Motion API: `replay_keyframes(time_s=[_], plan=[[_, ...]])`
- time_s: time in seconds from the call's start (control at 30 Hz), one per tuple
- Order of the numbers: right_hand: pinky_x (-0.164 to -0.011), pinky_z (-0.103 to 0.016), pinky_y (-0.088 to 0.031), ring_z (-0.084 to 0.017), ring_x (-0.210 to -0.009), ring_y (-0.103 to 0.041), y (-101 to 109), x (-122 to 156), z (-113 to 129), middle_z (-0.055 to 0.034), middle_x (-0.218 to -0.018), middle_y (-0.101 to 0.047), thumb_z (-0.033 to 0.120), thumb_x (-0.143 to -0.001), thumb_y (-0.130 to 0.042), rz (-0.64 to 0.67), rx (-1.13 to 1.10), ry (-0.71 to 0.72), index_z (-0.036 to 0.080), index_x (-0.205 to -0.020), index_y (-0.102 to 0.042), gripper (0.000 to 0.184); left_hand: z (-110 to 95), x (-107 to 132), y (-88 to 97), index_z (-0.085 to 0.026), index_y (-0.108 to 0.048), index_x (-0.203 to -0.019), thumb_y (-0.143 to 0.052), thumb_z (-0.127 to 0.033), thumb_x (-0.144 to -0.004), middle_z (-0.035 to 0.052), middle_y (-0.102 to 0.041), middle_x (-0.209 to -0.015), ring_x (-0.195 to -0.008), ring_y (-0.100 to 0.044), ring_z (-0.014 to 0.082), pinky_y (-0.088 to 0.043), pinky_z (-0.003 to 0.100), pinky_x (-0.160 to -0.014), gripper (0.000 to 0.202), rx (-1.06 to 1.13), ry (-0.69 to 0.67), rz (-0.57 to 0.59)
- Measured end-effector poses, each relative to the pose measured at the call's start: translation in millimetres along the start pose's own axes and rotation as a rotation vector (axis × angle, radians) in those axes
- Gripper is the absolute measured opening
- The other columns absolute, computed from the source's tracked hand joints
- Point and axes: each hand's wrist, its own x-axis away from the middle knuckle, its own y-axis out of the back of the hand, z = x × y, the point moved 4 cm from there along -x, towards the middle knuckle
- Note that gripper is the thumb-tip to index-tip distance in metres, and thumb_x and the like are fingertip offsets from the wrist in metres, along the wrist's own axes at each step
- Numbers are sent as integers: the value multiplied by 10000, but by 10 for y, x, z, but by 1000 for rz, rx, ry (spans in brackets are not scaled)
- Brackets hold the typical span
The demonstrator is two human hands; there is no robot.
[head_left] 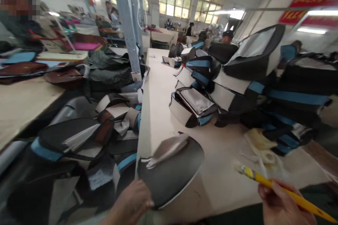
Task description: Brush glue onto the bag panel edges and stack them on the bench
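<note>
The right grip (282, 202) is clenched on a yellow brush (255, 175); the left grip (129, 200), hold unclear, touches a dark curved panel (171, 177) at 6 o'clock on the counter (155, 112); stacked panels (211, 84) wait at 1 o'clock

Stacked black-and-blue bag panels (211, 77) noted along the surface (158, 88). Steel column (126, 24) stands left; red banner (311, 3) mounted on far wall.

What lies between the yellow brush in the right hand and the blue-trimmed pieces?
A crumpled cream fabric on the tabletop, seen in the head view.
</note>
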Motion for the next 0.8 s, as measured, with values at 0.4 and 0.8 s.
replay_keyframes(time_s=[0.4, 0.8], plan=[[-475, -174, -467, -101, -524, -548, 468, 106, -177, 4, -601, -604, 245, -594, -839, -129, -217, -198, 149, -729, -676, 233, 951, -1583, -348, -134, -683, -971, -673, -547, -638, 63, -719, -848, -857, -660, 296, -512, 365, -764, 531, 339, 652, 81], [-426, -162, -425, -111, -484, -532, 717, 165, -446, 10, -517, -558, 279, -602, -834, -177, -258, -339, 158, -717, -661, 241, -233, -1531, 6, -145, -718, -917, -657, -577, -737, 126, -742, -866, -785, -668, 255, -504, 348, -741, 472, 876, 290, 815]])
